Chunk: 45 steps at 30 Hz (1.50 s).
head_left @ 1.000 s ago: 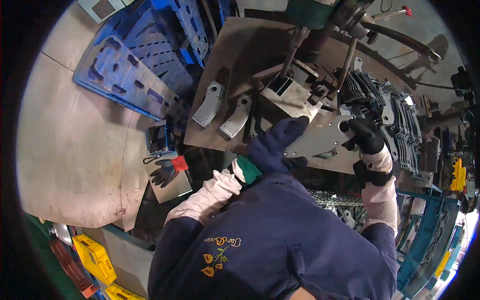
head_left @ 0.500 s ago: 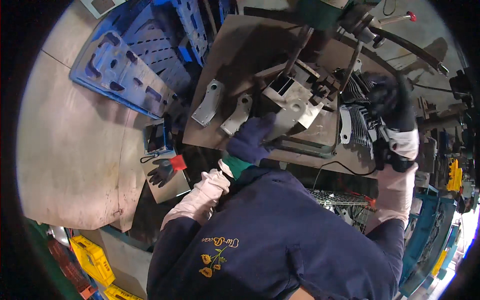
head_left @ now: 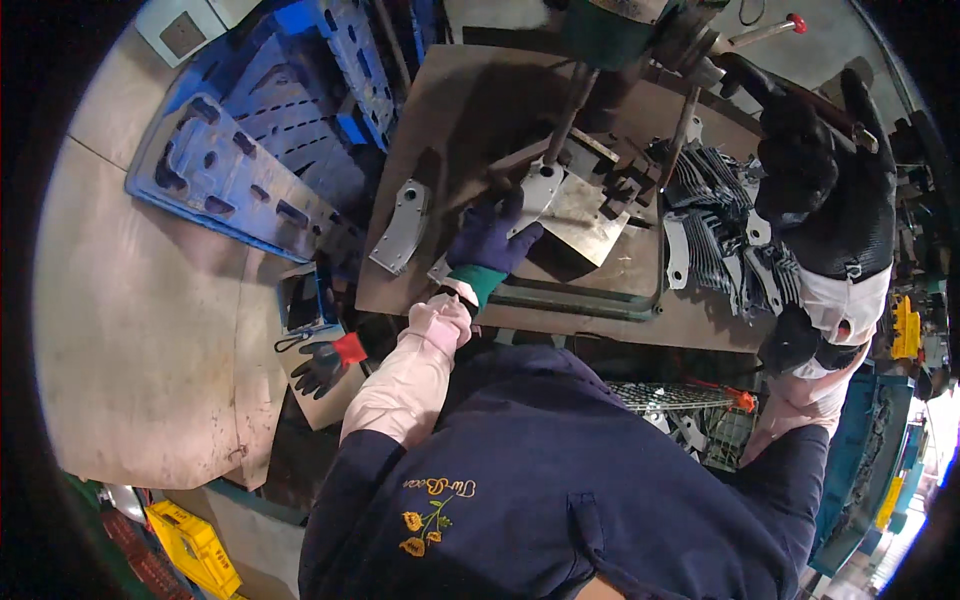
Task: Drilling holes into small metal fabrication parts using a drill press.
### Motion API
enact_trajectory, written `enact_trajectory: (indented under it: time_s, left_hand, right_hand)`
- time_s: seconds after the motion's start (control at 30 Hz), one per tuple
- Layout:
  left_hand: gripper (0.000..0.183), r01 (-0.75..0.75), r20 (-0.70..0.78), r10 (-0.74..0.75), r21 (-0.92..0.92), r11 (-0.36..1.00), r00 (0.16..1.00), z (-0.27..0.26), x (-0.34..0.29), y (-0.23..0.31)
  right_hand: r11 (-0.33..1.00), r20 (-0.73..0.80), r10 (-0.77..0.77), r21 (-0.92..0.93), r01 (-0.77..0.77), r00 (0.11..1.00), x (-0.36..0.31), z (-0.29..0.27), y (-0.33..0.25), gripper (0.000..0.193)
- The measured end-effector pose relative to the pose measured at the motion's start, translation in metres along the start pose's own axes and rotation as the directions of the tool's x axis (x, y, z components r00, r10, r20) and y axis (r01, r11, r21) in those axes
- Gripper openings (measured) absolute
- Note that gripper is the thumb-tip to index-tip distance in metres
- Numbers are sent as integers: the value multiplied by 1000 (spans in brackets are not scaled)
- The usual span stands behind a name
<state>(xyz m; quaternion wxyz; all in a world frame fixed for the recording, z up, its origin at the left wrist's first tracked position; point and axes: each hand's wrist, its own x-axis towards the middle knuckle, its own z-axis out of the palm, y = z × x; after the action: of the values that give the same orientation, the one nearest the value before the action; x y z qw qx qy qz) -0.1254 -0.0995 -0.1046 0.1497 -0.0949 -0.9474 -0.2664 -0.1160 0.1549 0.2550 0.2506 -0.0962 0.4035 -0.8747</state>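
Note:
My left hand [head_left: 488,236], in a purple-blue glove with a green cuff, is closed on the near end of a grey curved metal plate [head_left: 541,192]. That plate has a round hole at its far end and lies against a light metal block [head_left: 590,222] beneath the drill press [head_left: 610,35]. Partly covered by this hand is a second plate [head_left: 437,269]; a third plate [head_left: 403,228] lies farther left. At upper right, my right hand [head_left: 815,160], black-gloved, is wrapped around the press's feed lever [head_left: 832,116]. Some of its fingers blend into the dark lever.
Stacks of similar plates [head_left: 715,225] cover the table's right side. Blue plastic pallets [head_left: 230,180] stand at left. A spare black glove with red cuff [head_left: 322,366] lies near a small blue box [head_left: 304,300]. A wire basket [head_left: 675,398] sits below the table edge.
My right hand has risen from beside the plate stacks to the feed lever. My left hand and its plate have shifted slightly left, and the plate's holed end now lies farther back, near the spindle.

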Motion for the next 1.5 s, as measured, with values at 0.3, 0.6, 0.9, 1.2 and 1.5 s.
enact_trajectory:
  time_s: [0.3,0.6,0.9,1.2,1.5]
  left_hand:
    - [66,52,7,-53,143,988,999,11,4,-1]
    - [69,20,11,-23,165,986,1000,-1,12,8]
    - [69,18,56,-27,150,989,998,0,11,4]
    - [69,12,51,-20,156,988,999,-1,12,4]
    - [69,39,31,-45,171,984,999,4,10,3]
  right_hand:
    - [982,36,-36,186,29,999,-9,-1,17,32]
    - [945,17,158,288,-156,987,5,-80,124,44]
    - [-80,149,-604,-989,127,783,49,-146,175,41]
    - [708,-345,-586,-658,257,733,87,-208,188,16]
    - [696,-257,-672,-538,475,694,105,-218,174,14]
